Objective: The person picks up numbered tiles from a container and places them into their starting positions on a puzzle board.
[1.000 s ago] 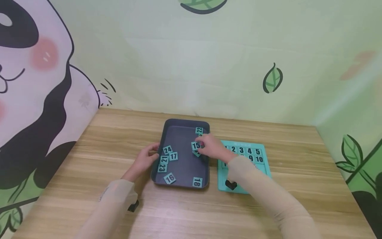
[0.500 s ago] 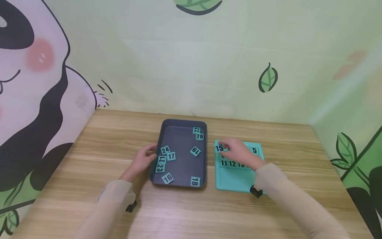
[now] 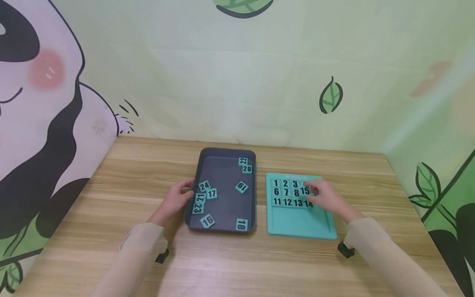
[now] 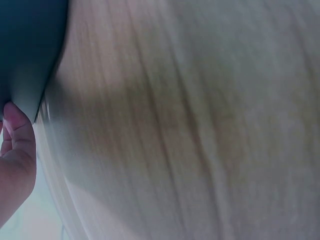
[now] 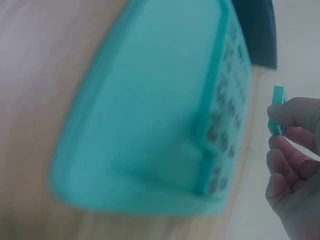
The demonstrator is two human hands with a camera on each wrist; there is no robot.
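In the head view my right hand (image 3: pixel 326 197) pinches a small teal tile marked 15 (image 3: pixel 304 191) between thumb and fingers. In the right wrist view the tile (image 5: pixel 277 110) is edge-on, apart from the board. Beneath that hand lies a teal number board (image 3: pixel 300 222). Tiles 1, 2 and 3 show in its top row, 6, 7 and 8 in the second, 11 to 14 in the third. The hand covers part of the right side. My left hand (image 3: pixel 173 202) touches the left side of a dark tray (image 3: pixel 226 152), fingers relaxed; its thumb (image 4: pixel 16 116) lies against the outer wall.
Loose tiles lie in the tray: 24, 17 (image 3: pixel 211 193), 21, 23 and 16 (image 3: pixel 207 221) at the left, 22, 20 (image 3: pixel 246 169), one seen upside down (image 3: pixel 242 187) and 18 (image 3: pixel 242 225) at the right. The wooden table (image 3: pixel 222 264) meets a printed wall behind.
My right hand has carried the 15 tile from the tray rightward over the board, uncovering the board's left columns. My left hand has stayed at the tray's side.
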